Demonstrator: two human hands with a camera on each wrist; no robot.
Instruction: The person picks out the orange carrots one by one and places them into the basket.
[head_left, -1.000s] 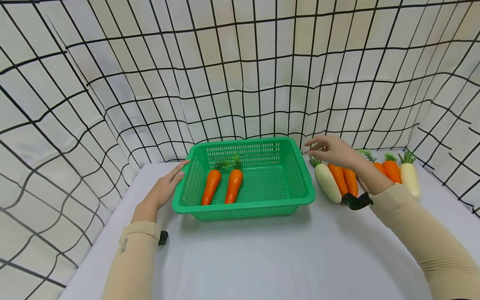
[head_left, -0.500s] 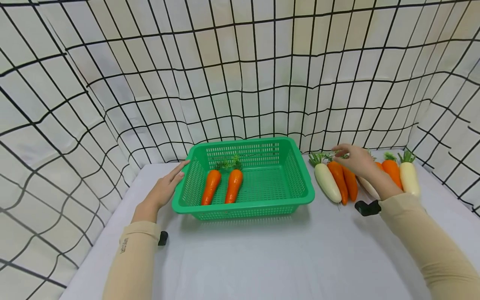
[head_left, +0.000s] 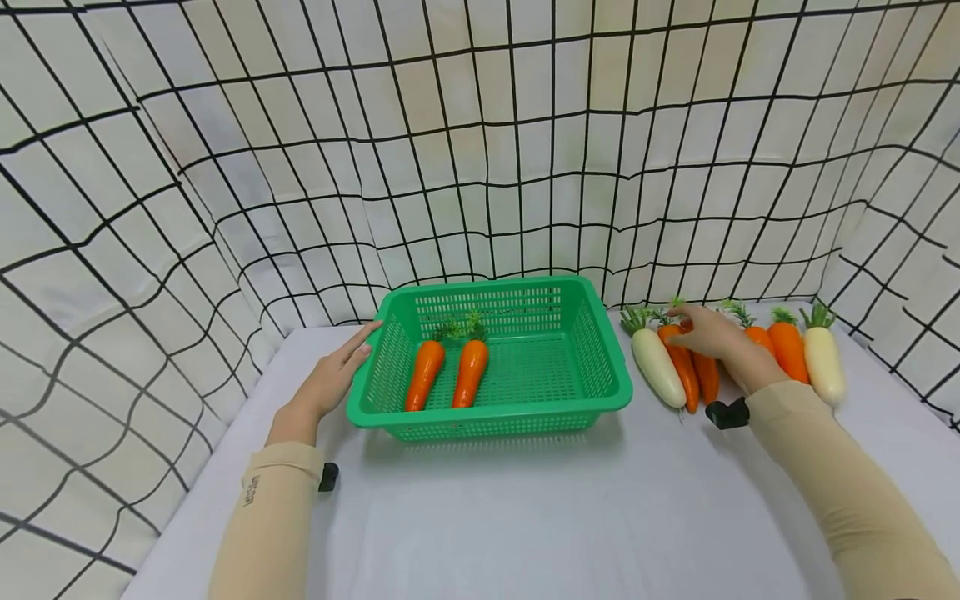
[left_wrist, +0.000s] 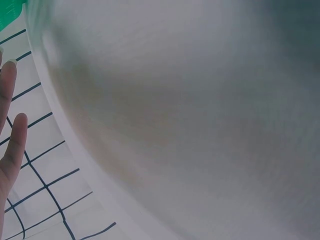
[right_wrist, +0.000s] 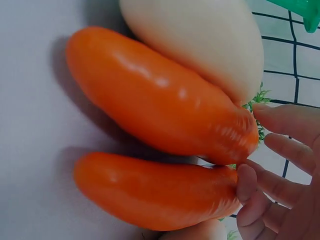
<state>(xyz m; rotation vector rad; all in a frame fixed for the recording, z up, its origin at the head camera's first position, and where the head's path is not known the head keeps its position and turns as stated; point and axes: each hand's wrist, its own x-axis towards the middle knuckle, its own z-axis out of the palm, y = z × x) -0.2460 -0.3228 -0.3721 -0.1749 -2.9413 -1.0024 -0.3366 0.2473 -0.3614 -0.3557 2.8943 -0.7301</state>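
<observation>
My left hand (head_left: 330, 379) rests with extended fingers on the left rim of a green plastic basket (head_left: 491, 417). Two carrots (head_left: 425, 375) with green tops lie inside, in the basket's left half. To the right of the basket, my right hand (head_left: 712, 337) reaches down over a row of vegetables. Its fingers straddle the leafy end of a carrot (right_wrist: 160, 95), pinching it from both sides in the right wrist view. A second carrot (right_wrist: 155, 190) lies alongside, close under the curled fingers. On the other side is a white radish (head_left: 657, 367).
Farther right in the row lie more carrots (head_left: 787, 350) and another white radish (head_left: 823, 362), partly behind the right arm. A white cloth (head_left: 510, 517) covers the table. Black wire grid (head_left: 495, 175) backed by white fabric stands behind and along both sides.
My right hand has moved right from beside the basket, then come down onto the carrots, where it now grips one near its top. The left hand and basket stay put.
</observation>
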